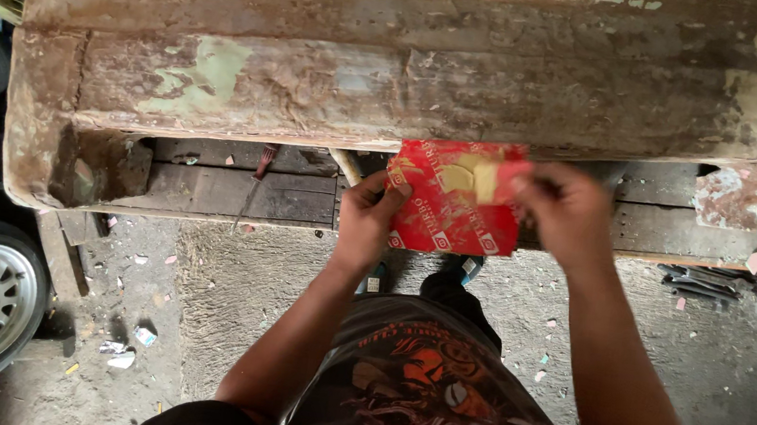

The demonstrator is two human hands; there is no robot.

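Red sheet (451, 213), creased, yellowish scrap at upper edge.

Bare forearms and hands — a black T-shirt (419, 398) with an orange-red skull print.

You see everything from one head-worn camera looking steeply down over your own chest, close enough that your left hand (369, 216) and right hand (564, 210) sit mid-frame, with the rusted body panel (367, 59) across the top and the concrete floor (227, 290) below.
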